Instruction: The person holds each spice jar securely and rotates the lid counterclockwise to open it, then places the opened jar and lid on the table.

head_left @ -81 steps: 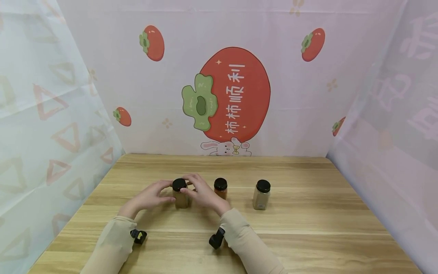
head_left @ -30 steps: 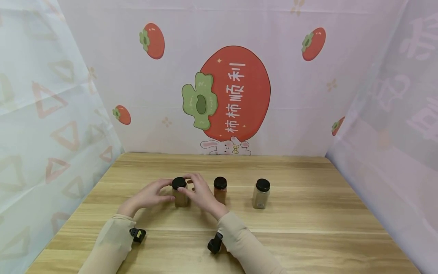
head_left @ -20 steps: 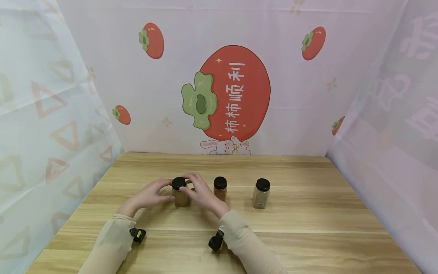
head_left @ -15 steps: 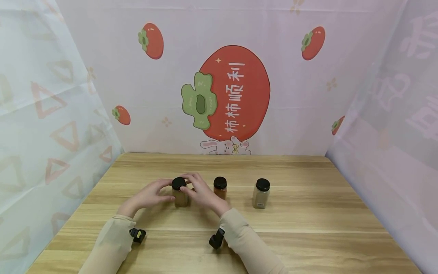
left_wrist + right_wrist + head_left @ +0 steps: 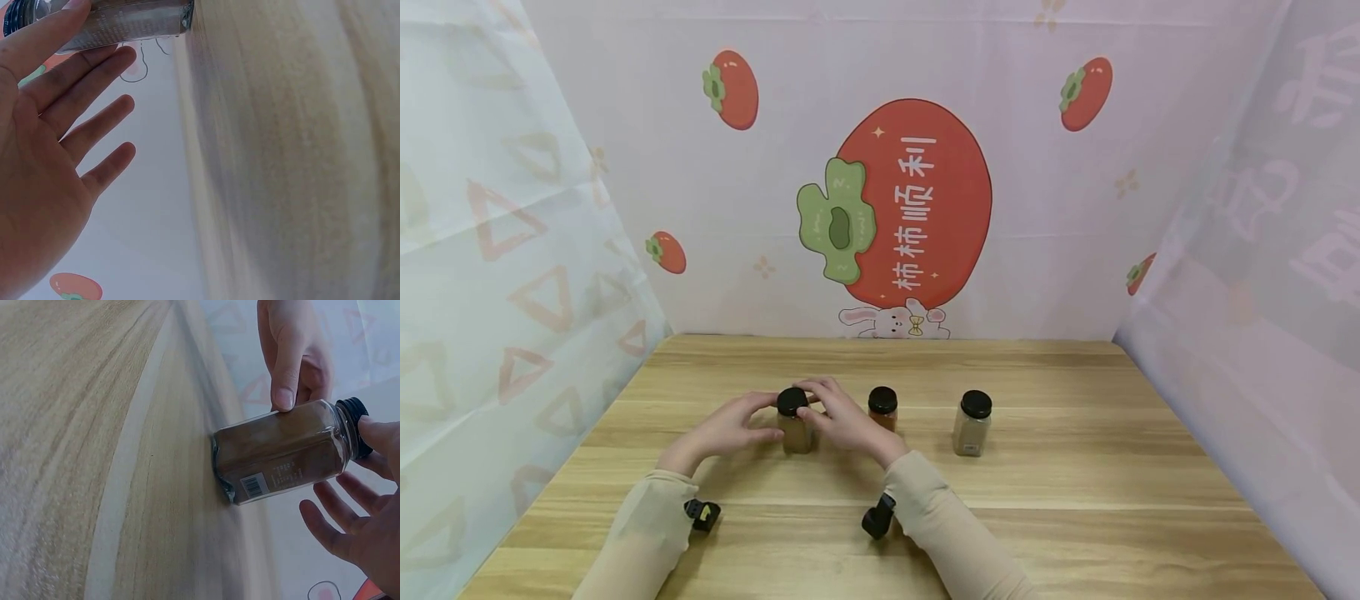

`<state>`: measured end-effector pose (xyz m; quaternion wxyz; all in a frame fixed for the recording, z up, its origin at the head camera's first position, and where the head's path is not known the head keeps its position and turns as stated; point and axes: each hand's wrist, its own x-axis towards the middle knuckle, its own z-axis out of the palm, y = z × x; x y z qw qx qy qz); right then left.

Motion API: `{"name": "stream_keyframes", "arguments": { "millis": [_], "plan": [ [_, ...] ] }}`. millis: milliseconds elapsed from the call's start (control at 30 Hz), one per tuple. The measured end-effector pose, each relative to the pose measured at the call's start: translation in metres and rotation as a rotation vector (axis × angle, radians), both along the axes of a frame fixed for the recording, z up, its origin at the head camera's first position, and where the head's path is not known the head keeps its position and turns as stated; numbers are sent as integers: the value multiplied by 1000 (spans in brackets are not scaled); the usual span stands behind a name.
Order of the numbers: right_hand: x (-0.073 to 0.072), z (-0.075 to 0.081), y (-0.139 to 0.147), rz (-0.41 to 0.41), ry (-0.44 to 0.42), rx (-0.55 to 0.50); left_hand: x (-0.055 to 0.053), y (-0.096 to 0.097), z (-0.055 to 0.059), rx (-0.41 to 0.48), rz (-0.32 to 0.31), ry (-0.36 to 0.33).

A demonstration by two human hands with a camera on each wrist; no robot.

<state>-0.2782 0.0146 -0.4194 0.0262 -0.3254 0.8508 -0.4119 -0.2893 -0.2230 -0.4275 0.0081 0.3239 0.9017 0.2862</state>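
In the head view, a glass spice jar [image 5: 797,437] of brown powder stands upright on the left part of the table, between both hands. My left hand [image 5: 730,427] holds its body between thumb and fingers; the ring and little fingers extend free in the left wrist view. My right hand [image 5: 850,423] pinches the black lid [image 5: 355,419] with thumb and index finger, its other fingers spread beside the jar. A barcode label [image 5: 254,485] shows low on the glass. Clear glass neck shows just below the lid in the right wrist view.
Just right of my right hand stands a jar of reddish-orange powder [image 5: 883,421], partly hidden by that hand. Farther right is a jar of pale beige powder [image 5: 972,435]. Both have black lids. A printed cloth backdrop [image 5: 1037,250] rises behind the wooden table [image 5: 1075,500].
My right hand and wrist have turned slightly, shifting a little right over the last second, with thumb and index finger still at the lid. The left hand and all jars keep their places.
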Motion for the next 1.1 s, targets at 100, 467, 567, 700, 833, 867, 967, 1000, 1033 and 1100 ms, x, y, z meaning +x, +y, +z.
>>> {"name": "stream_keyframes", "arguments": {
  "millis": [100, 467, 567, 700, 833, 867, 967, 1000, 1033, 1100],
  "plan": [
    [0, 0, 0, -12, -5, -8, 0, 0, 0, 0, 0, -2],
    [9, -1, -5, -108, 34, -51, -1, -1, -1, 1, -4, 19],
    [11, -1, -7, -142, 36, -59, -2, -1, -1, -3, -4, 23],
    [13, -3, -12, -197, 48, -66, -2, -2, -1, -7, 3, 24],
    [13, -6, -16, -244, 64, -74, -3, -2, -1, -11, 2, 25],
    [13, -6, -17, -251, 68, -77, -3, -2, -1, -10, -3, 26],
    [12, -7, -18, -259, 77, -83, -3, -2, 0, -6, -13, 29],
    [12, -8, -18, -258, 83, -85, -3, -2, -1, -5, -16, 29],
    [12, -8, -18, -255, 86, -86, -3, -2, -1, -3, -18, 30],
    [11, -9, -18, -243, 90, -95, -4, -1, -1, -2, -20, 33]
  ]
}}
